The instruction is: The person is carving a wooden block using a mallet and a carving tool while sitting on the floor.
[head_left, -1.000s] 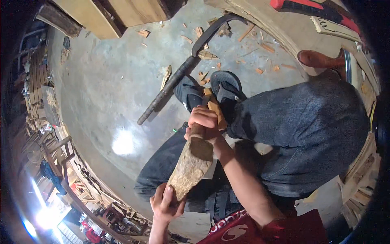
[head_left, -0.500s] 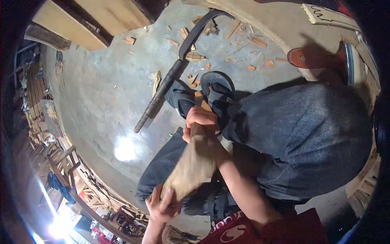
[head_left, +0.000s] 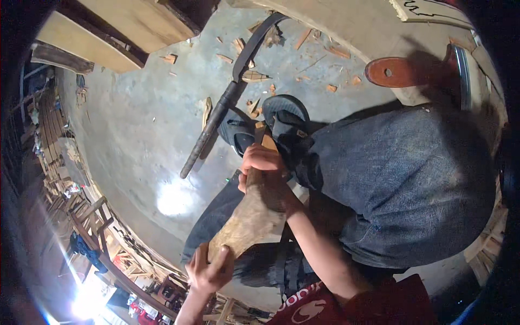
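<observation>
My left hand (head_left: 212, 269) is closed round the broad lower-left end of a rough, pale piece of wood (head_left: 245, 221), thumb lying on its upper face. The wood slants across my lap and narrows toward the far end. There my right hand (head_left: 262, 161) wraps round the narrow part, its forearm crossing over from the lower right. Past the right fist a tan wooden tip (head_left: 268, 142) shows between my sandals (head_left: 287, 111); whether it belongs to the same piece I cannot tell. The wood's underside is hidden.
On the concrete floor ahead lies a long-handled tool with a dark curved blade (head_left: 250, 54), among wood chips (head_left: 338, 51). A red-brown wooden piece with a hole (head_left: 379, 75) is at right, a board with drawn black lines (head_left: 433, 15) beyond it. Timber (head_left: 89, 40) stands at upper left.
Both hands and the wood have shifted slightly left in the picture, with the wood's broad face turned a little. The whole view has shifted slightly too. Both grips stay closed.
</observation>
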`<state>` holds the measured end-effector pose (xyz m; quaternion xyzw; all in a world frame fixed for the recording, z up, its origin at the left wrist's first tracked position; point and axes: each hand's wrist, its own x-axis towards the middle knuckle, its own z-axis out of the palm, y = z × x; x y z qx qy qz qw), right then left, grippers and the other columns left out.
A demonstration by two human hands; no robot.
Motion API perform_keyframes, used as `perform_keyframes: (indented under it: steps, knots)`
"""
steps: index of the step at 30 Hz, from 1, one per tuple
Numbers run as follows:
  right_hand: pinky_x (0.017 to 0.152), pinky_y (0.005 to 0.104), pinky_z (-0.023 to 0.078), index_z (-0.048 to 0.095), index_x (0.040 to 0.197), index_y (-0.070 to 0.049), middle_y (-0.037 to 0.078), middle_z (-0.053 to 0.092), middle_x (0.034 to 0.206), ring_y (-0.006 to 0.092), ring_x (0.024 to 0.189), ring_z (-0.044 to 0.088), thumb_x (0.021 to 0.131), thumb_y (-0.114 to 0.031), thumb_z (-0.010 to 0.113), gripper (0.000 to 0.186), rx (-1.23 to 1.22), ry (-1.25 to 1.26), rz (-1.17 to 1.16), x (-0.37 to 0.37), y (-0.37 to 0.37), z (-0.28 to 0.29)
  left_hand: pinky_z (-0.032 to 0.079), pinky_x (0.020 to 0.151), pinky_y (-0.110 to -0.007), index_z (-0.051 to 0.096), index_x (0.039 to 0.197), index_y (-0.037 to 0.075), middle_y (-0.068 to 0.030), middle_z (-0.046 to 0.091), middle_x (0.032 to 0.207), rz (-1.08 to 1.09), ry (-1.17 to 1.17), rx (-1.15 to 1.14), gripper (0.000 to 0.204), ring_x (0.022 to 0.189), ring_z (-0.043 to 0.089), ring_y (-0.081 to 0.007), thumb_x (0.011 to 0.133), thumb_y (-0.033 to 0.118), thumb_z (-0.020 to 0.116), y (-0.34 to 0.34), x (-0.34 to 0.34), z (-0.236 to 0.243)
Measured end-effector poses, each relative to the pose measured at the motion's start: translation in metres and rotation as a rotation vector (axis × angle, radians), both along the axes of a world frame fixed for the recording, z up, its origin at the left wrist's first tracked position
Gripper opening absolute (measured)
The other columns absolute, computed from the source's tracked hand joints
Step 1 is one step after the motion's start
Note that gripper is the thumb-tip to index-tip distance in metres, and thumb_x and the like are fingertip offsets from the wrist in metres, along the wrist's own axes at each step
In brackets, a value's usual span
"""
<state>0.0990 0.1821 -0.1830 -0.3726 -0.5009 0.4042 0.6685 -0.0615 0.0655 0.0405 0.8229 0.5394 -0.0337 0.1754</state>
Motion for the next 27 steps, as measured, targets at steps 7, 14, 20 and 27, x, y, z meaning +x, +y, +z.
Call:
perform_keyframes:
  steps: [7,14,20,27]
  knots:
    - [0.069,0.0385,0.051,0.053,0.066,-0.009,0.007,0.054,0.063,0.0297,0.065,0.060,0.057,-0.024,0.075,0.028,-0.168,-0.032,0.015,0.003,-0.015,0.000,0.054,0.052,-0.036,0.054,0.136,0.025,-0.0220,0.065,0.094,-0.018,-0.035,0.092,0.073,0.068,0.066,-0.0295,0.069,0.008,0.076,-0.003,0.003,0.013]
    - [0.080,0.0417,0.049,0.052,0.066,-0.011,0.008,0.055,0.071,0.0295,0.081,0.062,0.057,-0.027,0.075,0.029,-0.155,-0.101,0.098,0.003,-0.026,-0.013,0.053,0.052,-0.035,0.064,0.125,0.022,-0.0163,0.065,0.095,0.105,0.031,0.065,0.062,0.064,0.065,-0.0273,0.066,0.007,0.077,-0.005,0.017,0.034]
    - [0.093,0.0495,0.043,0.051,0.068,-0.011,0.009,0.057,0.077,0.0315,0.087,0.061,0.061,-0.035,0.071,0.032,-0.077,-0.222,0.100,0.002,-0.036,-0.004,0.053,0.057,-0.038,0.064,0.123,0.009,-0.0155,0.065,0.088,0.318,0.041,0.230,0.056,0.066,0.065,-0.0324,0.068,0.001,0.074,-0.012,-0.003,0.060]
    - [0.077,0.0431,0.043,0.054,0.073,-0.008,0.008,0.054,0.077,0.0307,0.078,0.057,0.068,-0.047,0.073,0.043,0.134,-0.290,0.220,-0.029,-0.051,0.026,0.054,0.070,-0.044,0.048,0.144,0.021,-0.0212,0.067,0.093,0.523,0.254,0.138,0.072,0.078,0.067,-0.0386,0.076,0.015,0.071,0.025,-0.101,-0.028]
